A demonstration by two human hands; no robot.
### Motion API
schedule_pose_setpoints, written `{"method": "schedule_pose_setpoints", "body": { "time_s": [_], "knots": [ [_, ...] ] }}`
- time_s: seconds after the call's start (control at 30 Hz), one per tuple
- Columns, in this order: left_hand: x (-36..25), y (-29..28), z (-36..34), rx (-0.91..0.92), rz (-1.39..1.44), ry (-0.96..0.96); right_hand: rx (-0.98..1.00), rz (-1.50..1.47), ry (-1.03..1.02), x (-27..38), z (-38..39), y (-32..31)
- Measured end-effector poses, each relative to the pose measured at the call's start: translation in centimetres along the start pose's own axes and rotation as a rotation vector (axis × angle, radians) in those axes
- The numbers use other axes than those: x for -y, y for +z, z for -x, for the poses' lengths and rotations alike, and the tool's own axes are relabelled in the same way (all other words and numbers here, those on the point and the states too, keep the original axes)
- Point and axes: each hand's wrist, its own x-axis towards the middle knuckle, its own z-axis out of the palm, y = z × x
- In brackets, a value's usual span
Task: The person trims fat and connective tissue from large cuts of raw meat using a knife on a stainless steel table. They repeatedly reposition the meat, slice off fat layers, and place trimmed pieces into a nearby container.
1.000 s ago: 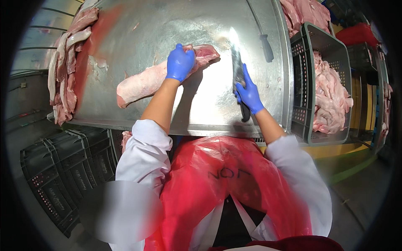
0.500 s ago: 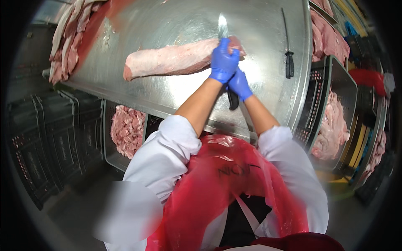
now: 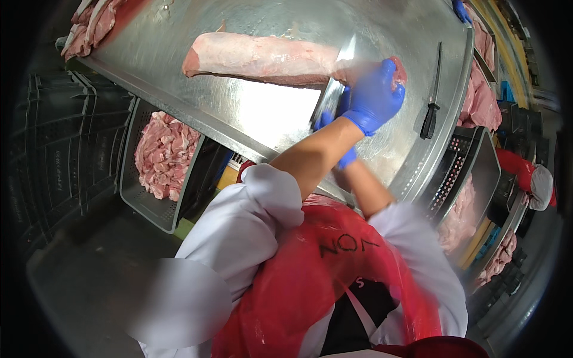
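A long pale pork loin (image 3: 262,56) lies across the metal table. My left hand (image 3: 373,98), in a blue glove, reaches over to the loin's right end and closes on the meat there. Beneath and behind it, my right hand (image 3: 343,125), also blue-gloved, is mostly covered by the left wrist. It is closed on a knife, whose blade (image 3: 347,49) crosses the loin just left of my left hand, the tip pointing to the far side. The knife's handle is hidden, and the meat around the blade is blurred.
A sharpening steel (image 3: 433,101) with a black handle lies near the table's right edge. Crates of meat pieces (image 3: 167,155) stand below the left edge, others at the right. Pork strips (image 3: 92,27) hang at the far left. Another person's blue glove (image 3: 461,11) shows at the far right.
My left hand has moved right with the loin's end, and the knife now stands left of it. The view has shifted, and another person's glove has come in.
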Motion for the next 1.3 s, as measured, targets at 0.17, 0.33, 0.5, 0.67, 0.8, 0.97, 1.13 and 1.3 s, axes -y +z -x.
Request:
{"method": "schedule_pose_setpoints", "body": {
  "time_s": [0.17,0.33,0.5,0.67,0.8,0.97,1.13,1.3],
  "knots": [
    [-1.1,0.1,1.2,-0.011,0.003,0.055,0.022,-0.01,0.236,5.2,-3.4,0.9],
    [-2.2,-0.4,-0.3,0.001,0.121,0.018,-0.022,-0.154,0.013,1.2,0.6,4.2],
    [-2.8,-0.5,0.7,-0.023,0.105,0.075,0.05,-0.029,0.299,5.7,-4.5,3.3],
    [-4.2,-1.2,-0.4,-0.035,0.186,0.079,0.101,-0.141,0.161,4.0,3.6,6.1],
    [-5.0,-2.1,0.5,-0.016,0.196,0.081,0.092,-0.022,0.289,8.0,-1.8,6.4],
    [-5.7,-3.3,-0.7,-0.018,0.233,0.07,0.162,-0.045,0.214,6.9,1.2,8.7],
    [-7.3,-3.4,0.7,-0.057,0.303,0.172,0.111,-0.283,0.321,7.8,-4.5,9.9],
    [-8.3,-5.5,-0.6,0.013,0.353,0.157,0.197,-0.066,0.267,6.5,0.9,13.8]
  ]
}}
